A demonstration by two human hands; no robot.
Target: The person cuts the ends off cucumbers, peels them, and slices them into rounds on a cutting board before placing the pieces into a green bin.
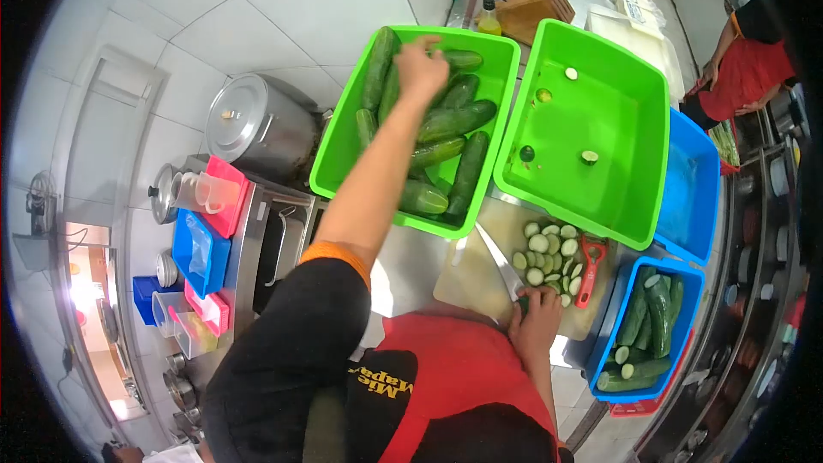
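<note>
I see L hand (422, 70) over cukes (467, 120) nr far edge of bin (495, 90), can't tell grip; R hand (537, 315) clasps knife (499, 258). Poss. cut if L hand crosses it.

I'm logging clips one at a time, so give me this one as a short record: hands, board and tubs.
Left hand: reaching into the left green tub, among cucumbers; grip unclear
Right hand: on the handle of a knife
Cutting board: cut pieces, red peeler to their right
Right green tub: a few small scraps
Nearer blue tub: more cucumbers
</note>
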